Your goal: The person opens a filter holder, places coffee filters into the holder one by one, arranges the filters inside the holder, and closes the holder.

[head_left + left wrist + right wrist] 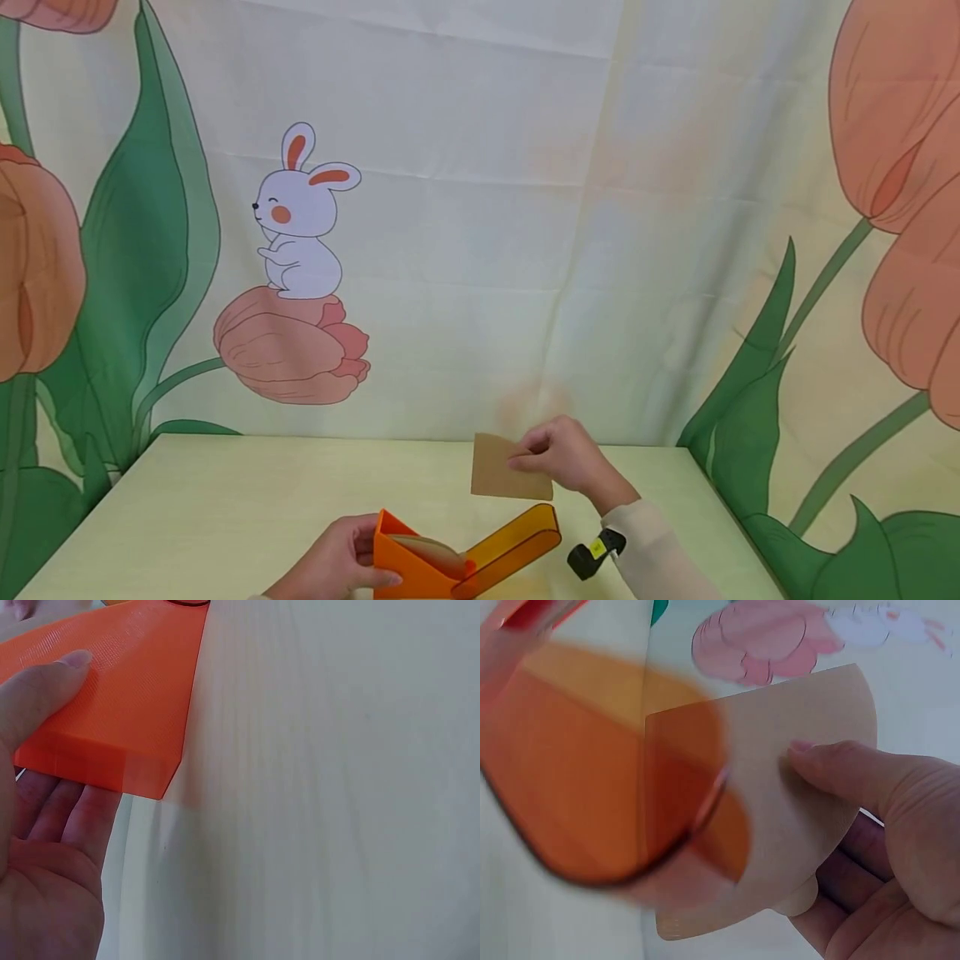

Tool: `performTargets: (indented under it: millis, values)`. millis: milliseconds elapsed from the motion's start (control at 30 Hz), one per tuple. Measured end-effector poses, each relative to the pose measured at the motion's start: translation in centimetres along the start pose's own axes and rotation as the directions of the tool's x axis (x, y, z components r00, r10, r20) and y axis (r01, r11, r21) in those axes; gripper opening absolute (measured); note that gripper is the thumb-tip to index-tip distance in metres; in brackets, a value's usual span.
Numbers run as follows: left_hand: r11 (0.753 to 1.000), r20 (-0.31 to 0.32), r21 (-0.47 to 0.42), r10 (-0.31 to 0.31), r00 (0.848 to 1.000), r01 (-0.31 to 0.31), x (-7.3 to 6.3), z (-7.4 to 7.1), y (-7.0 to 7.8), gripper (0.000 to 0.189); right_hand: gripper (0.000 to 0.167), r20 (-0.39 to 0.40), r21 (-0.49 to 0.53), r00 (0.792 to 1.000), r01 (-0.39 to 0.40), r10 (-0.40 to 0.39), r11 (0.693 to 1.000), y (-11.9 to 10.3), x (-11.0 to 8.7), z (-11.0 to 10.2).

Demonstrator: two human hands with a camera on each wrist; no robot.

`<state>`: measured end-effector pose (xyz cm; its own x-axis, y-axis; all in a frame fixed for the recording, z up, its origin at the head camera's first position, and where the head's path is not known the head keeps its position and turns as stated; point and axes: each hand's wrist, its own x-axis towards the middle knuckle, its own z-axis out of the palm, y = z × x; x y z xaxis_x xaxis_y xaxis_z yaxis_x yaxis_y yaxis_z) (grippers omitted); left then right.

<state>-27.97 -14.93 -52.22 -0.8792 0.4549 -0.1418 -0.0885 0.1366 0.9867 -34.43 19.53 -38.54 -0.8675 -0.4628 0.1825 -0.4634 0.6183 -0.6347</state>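
My left hand [333, 557] grips an orange filter holder [397, 571] by its side, thumb on one face and fingers around the other, as the left wrist view also shows. The holder's see-through amber lid [517, 546] is swung open to the right. Brown paper filters [427, 550] stand inside the holder, their lower parts hidden by its wall. Above the lid, my right hand [566, 454] pinches a brown paper coffee filter [498, 471] between thumb and fingers. In the right wrist view this filter [757, 750] has a curved edge, and the blurred lid [592, 772] covers part of it.
The pale table [262, 492] runs back to a hanging cloth [465, 250] printed with a rabbit and tulips. A black wrist strap with a yellow label [597, 550] sits at the right sleeve [652, 546].
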Motion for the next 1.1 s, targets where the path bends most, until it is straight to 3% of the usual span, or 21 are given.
performTargets:
  millis: [300,467,967,1100]
  values:
    - [1.0,-0.013,-0.006,-0.015,1.0,0.015,0.1,0.2,0.0,0.059,0.008,0.012,0.041,0.999,0.04,-0.041,0.998,-3.3,-0.5,0.0]
    - [1.0,-0.022,0.006,-0.014,1.0,0.014,0.1,0.1,-0.1,0.059,0.007,0.026,0.113,0.998,0.057,-0.06,0.992,-4.4,-0.7,0.3]
    - [0.998,0.014,0.008,0.059,0.998,-0.059,-0.1,0.2,0.0,0.05,0.007,0.096,0.243,0.99,0.077,-0.103,0.967,-5.2,-1.0,2.8]
    - [0.999,0.009,0.007,0.047,0.999,-0.047,-0.1,0.2,0.1,0.052,0.006,0.11,0.242,0.989,0.071,-0.1,0.968,-5.1,-1.0,3.4]
